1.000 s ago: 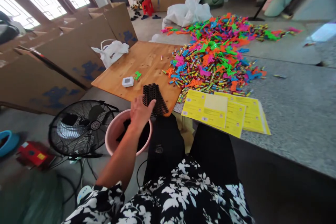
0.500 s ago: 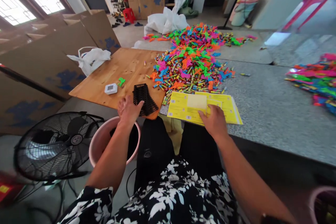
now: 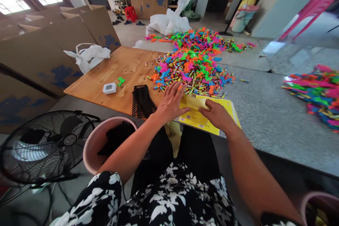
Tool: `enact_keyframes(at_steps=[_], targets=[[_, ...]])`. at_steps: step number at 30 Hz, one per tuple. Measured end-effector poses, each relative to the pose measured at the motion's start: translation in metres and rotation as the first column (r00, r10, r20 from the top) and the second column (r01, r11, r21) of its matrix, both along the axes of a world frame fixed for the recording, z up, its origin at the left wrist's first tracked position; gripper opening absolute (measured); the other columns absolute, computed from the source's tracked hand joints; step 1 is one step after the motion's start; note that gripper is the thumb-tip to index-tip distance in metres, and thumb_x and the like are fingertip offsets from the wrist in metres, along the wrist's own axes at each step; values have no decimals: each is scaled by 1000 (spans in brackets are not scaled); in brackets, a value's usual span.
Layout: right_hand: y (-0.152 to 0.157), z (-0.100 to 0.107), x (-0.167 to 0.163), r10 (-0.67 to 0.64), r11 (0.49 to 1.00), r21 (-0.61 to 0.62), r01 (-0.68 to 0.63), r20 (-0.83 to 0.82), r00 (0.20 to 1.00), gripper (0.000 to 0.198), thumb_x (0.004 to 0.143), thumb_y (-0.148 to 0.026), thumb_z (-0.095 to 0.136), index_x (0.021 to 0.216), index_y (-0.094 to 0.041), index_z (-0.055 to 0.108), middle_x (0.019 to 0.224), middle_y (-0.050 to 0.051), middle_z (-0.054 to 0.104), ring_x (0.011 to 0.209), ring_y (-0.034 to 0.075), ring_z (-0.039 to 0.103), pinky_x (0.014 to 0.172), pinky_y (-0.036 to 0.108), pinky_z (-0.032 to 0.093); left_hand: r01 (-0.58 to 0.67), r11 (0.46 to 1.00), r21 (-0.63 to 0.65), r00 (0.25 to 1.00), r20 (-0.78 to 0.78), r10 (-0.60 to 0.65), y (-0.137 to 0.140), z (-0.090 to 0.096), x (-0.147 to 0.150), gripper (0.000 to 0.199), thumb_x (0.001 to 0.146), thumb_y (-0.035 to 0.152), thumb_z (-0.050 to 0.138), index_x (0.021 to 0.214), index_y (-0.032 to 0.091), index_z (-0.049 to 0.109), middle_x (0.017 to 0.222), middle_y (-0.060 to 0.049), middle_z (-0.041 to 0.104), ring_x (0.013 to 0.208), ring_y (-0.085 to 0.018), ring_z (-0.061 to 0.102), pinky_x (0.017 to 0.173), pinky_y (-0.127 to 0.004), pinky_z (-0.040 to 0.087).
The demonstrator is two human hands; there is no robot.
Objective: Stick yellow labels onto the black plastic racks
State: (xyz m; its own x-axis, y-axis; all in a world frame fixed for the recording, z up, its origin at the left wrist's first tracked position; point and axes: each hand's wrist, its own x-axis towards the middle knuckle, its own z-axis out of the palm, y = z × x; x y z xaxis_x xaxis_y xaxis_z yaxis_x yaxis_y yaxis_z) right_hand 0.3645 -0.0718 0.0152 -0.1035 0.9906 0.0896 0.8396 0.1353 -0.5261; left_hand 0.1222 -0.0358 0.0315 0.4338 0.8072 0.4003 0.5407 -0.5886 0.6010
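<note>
Yellow printed sheets (image 3: pixel 196 118) lie at the near edge of the table, overlapping one another. A pale yellow piece (image 3: pixel 194 102) lies over them, its surface looking bent; I cannot tell whether it is part of a sheet. My right hand (image 3: pixel 218 114) pinches its right edge between thumb and fingers. Over the left end of the sheets reaches my left hand (image 3: pixel 173 102), fingers stretched out and thumb apart, gripping nothing. A stack of black plastic lattice strips (image 3: pixel 143 101) rests on the wooden board, just left of my left hand.
Beyond the sheets rises a pile of colourful toy guns and small tubes (image 3: pixel 190 67). The wooden board (image 3: pixel 127 63) carries a white digital timer (image 3: pixel 109 88) and a green toy gun (image 3: pixel 120 81). Below stand a pink bucket (image 3: pixel 88 148) and a black fan (image 3: pixel 47 144).
My left hand has moved right, from the black lattice strips to the yellow sheets. My right hand has closed on the pale piece's edge. The view has shifted slightly.
</note>
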Motion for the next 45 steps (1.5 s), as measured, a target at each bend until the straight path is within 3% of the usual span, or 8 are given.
enact_keyframes(at_steps=[2, 4, 7, 10, 14, 19, 34, 45], targets=[[-4, 23, 7, 194, 979, -50, -197, -55, 979, 25, 91, -46, 59, 79, -24, 56, 73, -1, 63, 69, 19, 55, 65, 29, 40, 34, 993, -113, 997, 73, -26, 1, 17, -5, 76, 65, 39, 92, 135, 22, 67, 140, -14, 66, 147, -39, 43, 128, -54, 15], [-6, 40, 7, 275, 960, -36, -276, -42, 961, 22, 91, -44, 59, 83, -24, 60, 78, 0, 66, 74, 20, 59, 71, 31, 44, 47, 939, -341, 991, 131, -2, 0, 22, -8, 45, 58, 37, 95, 98, 23, 80, 93, -9, 78, 122, -40, 65, 122, -53, 30], [-11, 45, -9, 75, 959, 274, -78, 19, 997, 17, 93, -38, 61, 100, -23, 66, 101, 7, 71, 100, 28, 63, 96, 43, 46, 95, 715, -693, 958, 259, 123, -10, 10, -6, 26, 59, 39, 93, 68, 22, 75, 64, -7, 71, 88, -36, 74, 99, -48, 52], [-25, 29, -34, -144, 810, 559, 176, -100, 984, 20, 98, -38, 59, 109, -22, 64, 121, 14, 67, 123, 31, 57, 111, 51, 41, 294, 526, -798, 777, 520, 355, -27, -13, 5, 38, 65, 44, 90, 90, 17, 79, 87, -12, 79, 86, -34, 76, 91, -47, 56], [-45, -5, -63, -85, 851, 499, 166, -181, 980, 29, 101, -47, 56, 114, -21, 62, 120, 15, 66, 121, 31, 59, 107, 49, 48, 416, 557, -718, 501, 693, 518, -50, -33, 21, 51, 58, 43, 94, 97, 15, 77, 99, -11, 80, 93, -30, 76, 96, -45, 56], [-55, -27, -78, -108, 891, 394, 225, -297, 949, 34, 102, -50, 54, 113, -20, 63, 111, 13, 69, 110, 30, 63, 100, 48, 52, 433, 552, -713, 393, 700, 596, -64, -38, 27, 51, 54, 35, 95, 97, 16, 76, 94, -7, 81, 90, -27, 77, 94, -41, 58], [-66, -23, -68, -134, 856, 457, 243, -258, 957, 28, 105, -37, 51, 104, -22, 75, 104, 9, 77, 100, 26, 70, 101, 44, 52, 471, 584, -661, 378, 750, 543, -78, -35, 35, 56, 63, 36, 94, 112, 18, 76, 110, -10, 80, 107, -31, 76, 99, -43, 57], [-59, -24, -52, -235, 878, 285, 384, -441, 866, 30, 99, -42, 52, 89, -21, 70, 91, 7, 74, 89, 23, 68, 85, 37, 52, 438, 573, -692, 398, 721, 567, -74, -41, 34, 55, 63, 40, 95, 108, 16, 76, 103, -11, 81, 105, -33, 76, 98, -45, 59]])
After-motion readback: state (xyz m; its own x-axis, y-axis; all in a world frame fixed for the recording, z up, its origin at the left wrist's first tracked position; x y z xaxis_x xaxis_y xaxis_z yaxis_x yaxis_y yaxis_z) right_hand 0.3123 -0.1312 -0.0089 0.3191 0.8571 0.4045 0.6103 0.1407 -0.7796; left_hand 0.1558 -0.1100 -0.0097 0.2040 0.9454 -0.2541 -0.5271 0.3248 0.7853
